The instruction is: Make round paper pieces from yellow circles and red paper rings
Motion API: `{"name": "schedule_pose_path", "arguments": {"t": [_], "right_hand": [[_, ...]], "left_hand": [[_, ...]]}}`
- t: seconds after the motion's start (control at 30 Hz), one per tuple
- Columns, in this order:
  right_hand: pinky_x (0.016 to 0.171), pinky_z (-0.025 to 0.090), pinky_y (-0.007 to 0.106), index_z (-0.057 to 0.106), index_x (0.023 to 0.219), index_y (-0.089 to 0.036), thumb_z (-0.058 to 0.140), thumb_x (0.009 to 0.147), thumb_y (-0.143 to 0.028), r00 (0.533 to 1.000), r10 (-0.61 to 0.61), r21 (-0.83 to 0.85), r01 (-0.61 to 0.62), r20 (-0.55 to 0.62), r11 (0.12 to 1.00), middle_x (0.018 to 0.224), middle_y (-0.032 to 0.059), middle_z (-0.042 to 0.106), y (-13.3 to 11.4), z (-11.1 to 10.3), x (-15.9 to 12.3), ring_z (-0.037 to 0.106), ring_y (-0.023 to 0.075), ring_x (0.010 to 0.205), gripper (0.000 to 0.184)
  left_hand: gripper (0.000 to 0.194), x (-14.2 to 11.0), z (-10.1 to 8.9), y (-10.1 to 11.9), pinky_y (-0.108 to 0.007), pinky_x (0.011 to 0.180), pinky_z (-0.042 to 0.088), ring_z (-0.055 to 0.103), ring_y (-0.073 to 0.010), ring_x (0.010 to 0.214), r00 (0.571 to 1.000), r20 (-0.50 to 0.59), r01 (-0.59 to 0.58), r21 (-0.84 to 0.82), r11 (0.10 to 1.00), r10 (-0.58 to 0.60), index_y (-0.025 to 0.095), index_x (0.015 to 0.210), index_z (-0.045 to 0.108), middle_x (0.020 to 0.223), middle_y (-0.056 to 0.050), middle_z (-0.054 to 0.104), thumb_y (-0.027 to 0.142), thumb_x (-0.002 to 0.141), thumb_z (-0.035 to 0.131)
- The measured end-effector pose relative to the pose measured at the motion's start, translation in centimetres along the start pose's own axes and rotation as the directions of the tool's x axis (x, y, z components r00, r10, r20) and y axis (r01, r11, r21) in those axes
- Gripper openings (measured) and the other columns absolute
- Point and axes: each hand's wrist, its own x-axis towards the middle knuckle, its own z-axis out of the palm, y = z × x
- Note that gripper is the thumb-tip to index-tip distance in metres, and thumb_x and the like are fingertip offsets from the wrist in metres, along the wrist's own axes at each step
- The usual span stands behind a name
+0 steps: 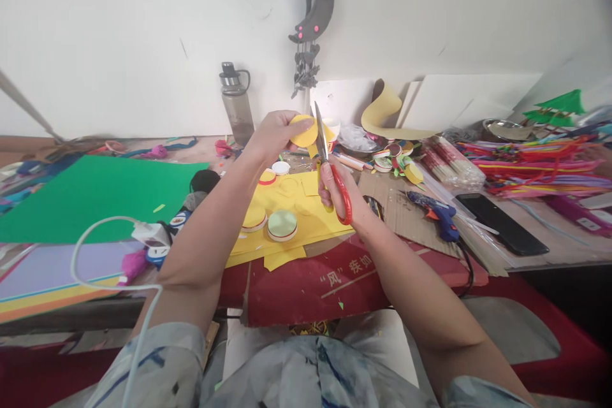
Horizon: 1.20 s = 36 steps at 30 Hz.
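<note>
Above the table (567, 245), left hand (272, 137) with fingers pinched on a yellow disc (304, 132), right hand (356, 196), fingers curled round red-handled scissors (323, 148) just right of it, round pieces (282, 225) nearer on yellow paper (327, 211).

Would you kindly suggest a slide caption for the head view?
Left hand holding a rounded yellow paper piece, right hand holding red-handled scissors beside it, above yellow sheets.

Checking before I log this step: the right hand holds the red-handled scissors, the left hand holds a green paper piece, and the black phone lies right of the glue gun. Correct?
Not quite: the paper piece in the left hand is yellow, not green, as the head view shows. The rest stands.
</note>
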Motion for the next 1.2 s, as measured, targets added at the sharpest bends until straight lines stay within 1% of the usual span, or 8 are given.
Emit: {"name": "schedule_pose_path", "arguments": {"t": [0.1, 0.2, 0.37, 0.53, 0.67, 0.83, 1.07, 1.2], "right_hand": [[0.047, 0.038, 0.025, 0.044, 0.098, -0.028, 0.053, 0.101, -0.076, 1.000, 0.003, 0.025, -0.003, 0.000, 1.000, 0.070, -0.0067, 0.041, 0.0, 0.1, -0.1, 0.043, 0.0113, 0.054, 0.050], [0.046, 0.035, 0.026, 0.044, 0.099, -0.028, 0.053, 0.098, -0.081, 0.999, 0.054, 0.074, -0.054, 0.008, 0.996, 0.068, -0.0074, 0.038, -0.9, 0.4, -0.2, 0.039, 0.0108, 0.051, 0.054], [0.050, 0.039, 0.027, 0.049, 0.103, -0.028, 0.053, 0.091, -0.090, 0.998, 0.058, 0.093, -0.057, -0.014, 0.994, 0.072, -0.0053, 0.042, -2.6, 0.6, -0.5, 0.043, 0.0118, 0.056, 0.063], [0.050, 0.037, 0.028, 0.046, 0.098, -0.028, 0.051, 0.092, -0.090, 0.995, 0.095, 0.085, -0.094, -0.015, 0.992, 0.067, -0.0062, 0.038, -3.1, 0.4, -0.7, 0.041, 0.0126, 0.055, 0.062], [0.049, 0.034, 0.027, 0.042, 0.095, -0.028, 0.052, 0.094, -0.088, 0.993, 0.118, 0.105, -0.115, -0.029, 0.988, 0.064, -0.0073, 0.038, -2.9, 0.5, -0.6, 0.040, 0.0118, 0.052, 0.061], [0.045, 0.033, 0.026, 0.042, 0.095, -0.028, 0.058, 0.088, -0.090, 0.992, 0.118, 0.126, -0.113, -0.033, 0.986, 0.065, -0.0079, 0.040, -1.9, 0.6, -0.3, 0.039, 0.0106, 0.051, 0.064], [0.047, 0.038, 0.026, 0.046, 0.095, -0.027, 0.055, 0.100, -0.077, 0.999, -0.016, 0.023, 0.017, -0.034, 1.000, 0.071, -0.0050, 0.044, -0.3, 0.1, -0.1, 0.044, 0.0113, 0.057, 0.051], [0.048, 0.037, 0.025, 0.047, 0.095, -0.027, 0.054, 0.100, -0.076, 0.999, -0.005, 0.016, 0.006, -0.041, 1.000, 0.071, -0.0048, 0.043, -0.3, 0.0, -0.2, 0.043, 0.0118, 0.058, 0.050]], "left_hand": [[0.025, -0.2, 0.2, 0.4, -0.017, 0.046, 0.034, 0.042, -0.0032, 0.047, 1.000, 0.003, 0.021, 0.003, 1.000, -0.021, 0.015, 0.074, 0.066, 0.062, 0.002, 0.059, 0.031, 0.085, 0.082], [0.027, -0.3, 0.4, 0.6, -0.019, 0.046, 0.033, 0.042, -0.0036, 0.047, 0.999, -0.008, 0.042, -0.002, 0.999, -0.042, 0.015, 0.074, 0.065, 0.061, 0.002, 0.058, 0.032, 0.084, 0.083], [0.028, -0.5, 0.6, 0.6, -0.019, 0.046, 0.032, 0.041, -0.0035, 0.048, 0.999, 0.029, 0.044, -0.040, 0.998, -0.043, 0.015, 0.074, 0.064, 0.063, 0.002, 0.058, 0.033, 0.084, 0.083], [0.027, -0.8, 0.8, 1.0, -0.018, 0.046, 0.031, 0.041, -0.0032, 0.048, 0.996, 0.020, 0.083, -0.012, 0.996, -0.083, 0.015, 0.072, 0.062, 0.062, 0.002, 0.058, 0.028, 0.084, 0.081], [0.028, -0.8, 0.9, 1.2, -0.018, 0.045, 0.030, 0.041, -0.0029, 0.048, 0.996, 0.012, 0.091, 0.002, 0.996, -0.091, 0.014, 0.071, 0.061, 0.062, 0.002, 0.058, 0.028, 0.083, 0.083], [0.028, -0.8, 0.8, 1.1, -0.018, 0.046, 0.031, 0.042, -0.0034, 0.049, 0.996, 0.014, 0.084, 0.023, 0.996, -0.084, 0.015, 0.071, 0.061, 0.062, 0.001, 0.059, 0.029, 0.083, 0.083], [0.028, -0.7, 0.6, 0.9, -0.019, 0.047, 0.031, 0.044, -0.0043, 0.050, 0.998, 0.016, 0.067, 0.017, 0.998, -0.067, 0.015, 0.071, 0.061, 0.063, 0.001, 0.059, 0.029, 0.083, 0.082], [0.026, -0.6, 0.5, 0.9, -0.020, 0.047, 0.031, 0.045, -0.0046, 0.051, 0.998, 0.014, 0.061, 0.018, 0.998, -0.061, 0.015, 0.070, 0.061, 0.063, 0.001, 0.058, 0.027, 0.085, 0.080]]}}
